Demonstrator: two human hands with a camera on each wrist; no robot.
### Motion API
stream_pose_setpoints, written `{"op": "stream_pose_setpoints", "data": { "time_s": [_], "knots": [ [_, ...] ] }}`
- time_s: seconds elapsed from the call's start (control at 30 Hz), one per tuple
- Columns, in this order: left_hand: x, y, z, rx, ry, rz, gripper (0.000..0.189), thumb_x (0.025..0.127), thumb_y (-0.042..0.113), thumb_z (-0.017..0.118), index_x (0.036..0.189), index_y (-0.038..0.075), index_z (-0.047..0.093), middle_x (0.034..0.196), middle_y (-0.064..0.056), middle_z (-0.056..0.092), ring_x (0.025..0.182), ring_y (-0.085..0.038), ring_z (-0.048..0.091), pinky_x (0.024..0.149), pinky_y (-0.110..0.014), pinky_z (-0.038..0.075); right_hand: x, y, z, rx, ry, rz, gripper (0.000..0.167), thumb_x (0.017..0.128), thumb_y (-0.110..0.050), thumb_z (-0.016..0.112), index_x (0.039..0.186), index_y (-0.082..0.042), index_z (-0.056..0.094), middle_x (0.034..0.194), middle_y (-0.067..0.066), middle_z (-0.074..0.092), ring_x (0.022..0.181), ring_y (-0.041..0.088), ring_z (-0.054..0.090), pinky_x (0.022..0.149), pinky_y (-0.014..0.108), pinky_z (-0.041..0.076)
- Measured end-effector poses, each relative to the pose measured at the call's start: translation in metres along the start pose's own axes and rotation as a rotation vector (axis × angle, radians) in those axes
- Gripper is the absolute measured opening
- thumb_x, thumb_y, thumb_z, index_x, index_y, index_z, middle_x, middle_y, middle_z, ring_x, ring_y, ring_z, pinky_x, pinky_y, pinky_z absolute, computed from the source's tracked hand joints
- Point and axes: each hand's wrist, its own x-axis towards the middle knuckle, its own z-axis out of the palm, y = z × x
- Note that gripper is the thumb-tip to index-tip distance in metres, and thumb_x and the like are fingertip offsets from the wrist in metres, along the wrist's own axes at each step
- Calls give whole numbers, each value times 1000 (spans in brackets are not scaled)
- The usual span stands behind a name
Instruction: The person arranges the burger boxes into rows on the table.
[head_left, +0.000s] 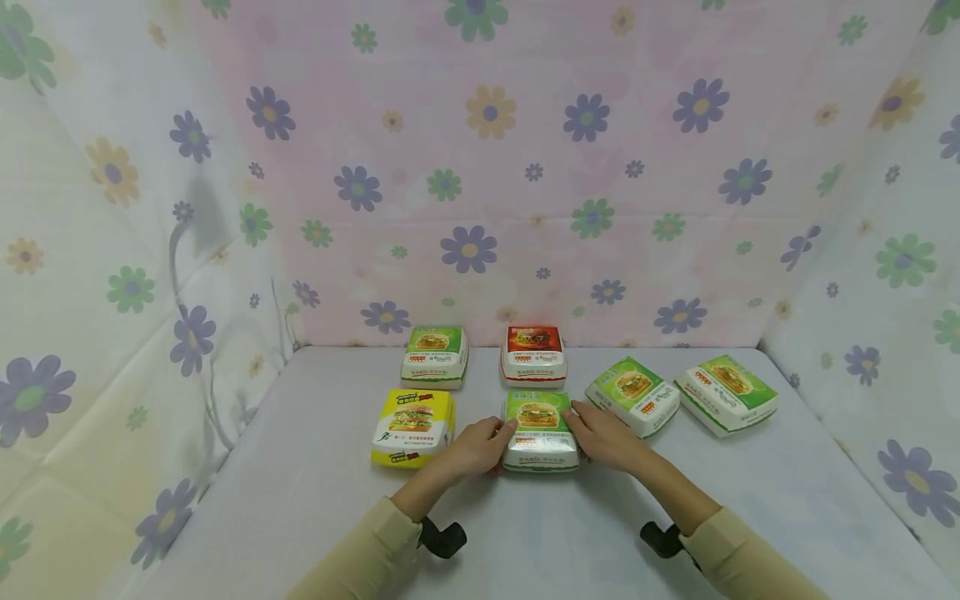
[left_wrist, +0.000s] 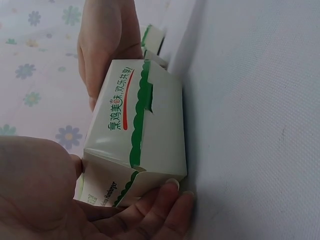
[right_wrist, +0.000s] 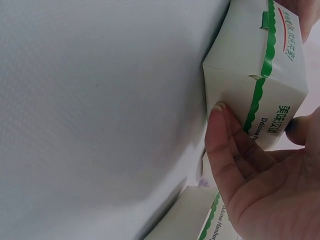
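A green-and-white burger box [head_left: 540,433] stands on the white table in the middle of the head view, a burger picture on its lid. My left hand [head_left: 480,447] grips its left side, thumb near the lid's edge and fingers low along the wall. On the opposite side my right hand [head_left: 604,435] holds it the same way. In the left wrist view the front of the box [left_wrist: 132,115] shows a green scalloped band and a tab. The right wrist view has the fingertips of my right hand [right_wrist: 270,165] against the box's side wall [right_wrist: 240,95].
A yellow burger box [head_left: 412,429] sits left of my left hand. Behind stand another green box [head_left: 435,358] and a red one [head_left: 534,358]. To the right are two angled green boxes [head_left: 633,396] [head_left: 726,394]. Flowered cloth walls [head_left: 480,167] enclose the table [head_left: 300,500].
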Motion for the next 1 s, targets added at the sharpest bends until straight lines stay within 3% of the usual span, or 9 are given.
{"op": "stream_pose_setpoints", "data": {
  "time_s": [0.43,0.83,1.0],
  "knots": [
    [2,-1,1,8,-2,-12,51,109,49,41,116,2,59,88,-9,62,74,-20,59,63,-32,50,0,0,0,17,-4,13,43,112,-31,40,130,2,59,78,5,58,63,18,55,57,32,46],
    [-1,3,0,89,-16,-23,52,110,51,37,106,4,61,80,-10,62,73,-22,58,65,-34,45,-7,-2,-1,35,39,49,40,110,-35,44,109,-2,67,76,5,57,66,18,53,57,32,44],
    [-6,4,-2,140,-19,-18,55,109,53,38,106,3,60,78,-10,61,76,-23,57,68,-37,44,-11,0,-3,50,47,51,44,111,-37,43,113,-1,68,77,5,58,67,18,55,58,32,46]
  ]
}}
